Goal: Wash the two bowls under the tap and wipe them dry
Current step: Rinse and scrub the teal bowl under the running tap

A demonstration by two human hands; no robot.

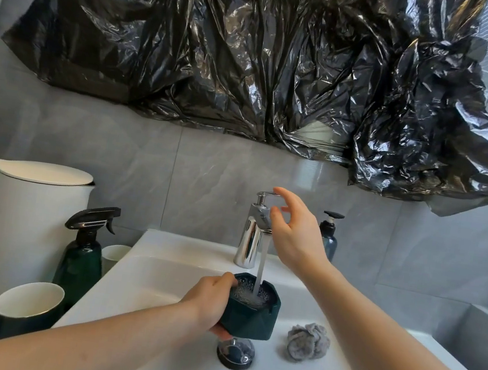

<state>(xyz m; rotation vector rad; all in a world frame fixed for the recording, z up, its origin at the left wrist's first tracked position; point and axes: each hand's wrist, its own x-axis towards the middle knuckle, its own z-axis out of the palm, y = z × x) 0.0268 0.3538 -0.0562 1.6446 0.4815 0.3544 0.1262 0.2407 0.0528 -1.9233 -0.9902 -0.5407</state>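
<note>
The basin (162, 279) lies open on its left half — only the drain plug (235, 354) and a crumpled cloth (307, 341) sit near the front. Left of the rim, the way is crowded: spray bottle (84, 254), kettle (30, 218) and cups (26, 308) stand close together. The tap (254, 229) and a soap bottle (329, 236) block the back edge.

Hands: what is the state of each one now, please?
Left hand: grips the dark green bowl under the tap.
Right hand: open, at the tap lever.

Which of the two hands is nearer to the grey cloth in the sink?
Left. The left hand holds the green bowl beside the grey cloth; the right hand is up at the tap.
</note>
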